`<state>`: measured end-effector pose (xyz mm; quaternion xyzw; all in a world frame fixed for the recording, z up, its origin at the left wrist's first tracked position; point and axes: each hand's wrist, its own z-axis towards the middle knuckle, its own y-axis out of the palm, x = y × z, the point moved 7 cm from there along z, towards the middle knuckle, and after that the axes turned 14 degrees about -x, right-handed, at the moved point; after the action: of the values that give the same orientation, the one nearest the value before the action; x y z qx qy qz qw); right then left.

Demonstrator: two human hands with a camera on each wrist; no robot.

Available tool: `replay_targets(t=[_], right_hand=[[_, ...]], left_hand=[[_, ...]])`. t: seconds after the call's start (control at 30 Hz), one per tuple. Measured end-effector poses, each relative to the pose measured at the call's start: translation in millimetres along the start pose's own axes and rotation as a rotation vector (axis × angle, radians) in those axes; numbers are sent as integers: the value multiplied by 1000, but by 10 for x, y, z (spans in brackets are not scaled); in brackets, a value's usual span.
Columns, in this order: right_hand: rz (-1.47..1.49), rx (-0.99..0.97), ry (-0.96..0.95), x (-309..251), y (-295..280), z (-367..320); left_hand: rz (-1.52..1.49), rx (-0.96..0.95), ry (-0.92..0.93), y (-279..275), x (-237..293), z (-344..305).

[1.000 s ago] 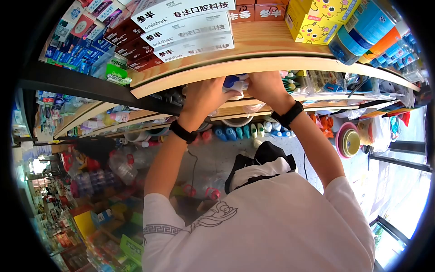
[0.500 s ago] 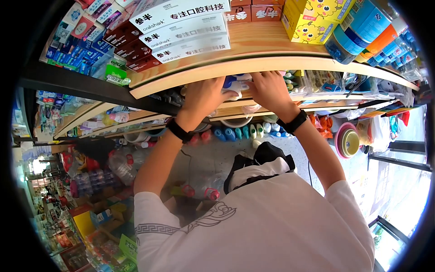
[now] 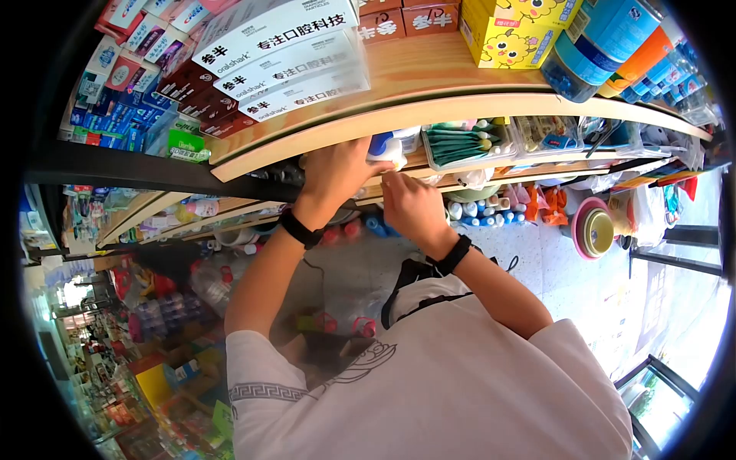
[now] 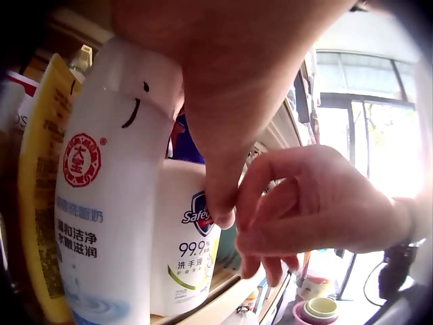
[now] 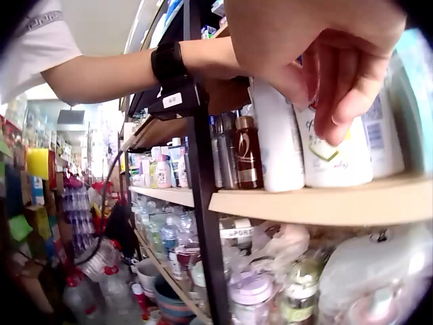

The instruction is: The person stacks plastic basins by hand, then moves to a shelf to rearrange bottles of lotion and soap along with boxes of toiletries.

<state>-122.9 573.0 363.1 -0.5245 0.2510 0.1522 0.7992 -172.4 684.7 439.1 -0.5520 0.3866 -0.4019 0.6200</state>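
A white Safeguard hand soap bottle [image 4: 177, 252] with a blue top stands at the shelf edge. My left hand [image 3: 336, 175] grips it from the side; its thumb lies across the label and the other fingers are hidden behind. Just in front of the bottle is my right hand [image 3: 418, 211], with loosely bent fingers and nothing visible in them; its fingertips overlap the label in the right wrist view. Close beside the soap, a taller white face wash bottle [image 4: 108, 203] bears a red round logo. A yellow tube [image 4: 42, 189] stands beyond it.
The upper shelf board [image 3: 429, 111] overhangs both hands and carries white toothpaste boxes [image 3: 284, 65] and yellow boxes [image 3: 512, 38]. A clear bin [image 3: 469, 146] of green packets sits right of the soap. A black shelf post [image 5: 203, 203] rises beside brown bottles [image 5: 247, 154].
My right hand has come out from under the upper shelf, moving left and toward the body, with its fingers now bent. The left hand stays at the bottle. The head view has shifted slightly.
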Motion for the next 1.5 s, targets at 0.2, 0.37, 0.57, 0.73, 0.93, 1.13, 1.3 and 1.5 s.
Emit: replay_targets(t=[0.2, 0.37, 0.57, 0.73, 0.93, 1.13, 1.3, 1.5], right_hand=[[123, 70, 42, 198, 271, -64], [188, 46, 105, 298, 417, -29], [193, 24, 6, 230, 409, 74], [197, -38, 24, 249, 477, 126], [212, -22, 2, 300, 426, 154], [269, 80, 38, 343, 359, 156], [265, 112, 76, 353, 390, 218], [225, 148, 84, 383, 440, 240]], left_hand=[[-39, 20, -10, 29, -27, -12], [-63, -20, 47, -14, -50, 23], [-129, -15, 111, 1, -183, 8], [-139, -20, 111, -5, -217, 0], [-96, -10, 86, -1, -242, -24], [-62, 67, 113, -90, -164, -124], [-6, 510, 162, -206, -235, -338], [-24, 635, 173, -95, -272, -503]])
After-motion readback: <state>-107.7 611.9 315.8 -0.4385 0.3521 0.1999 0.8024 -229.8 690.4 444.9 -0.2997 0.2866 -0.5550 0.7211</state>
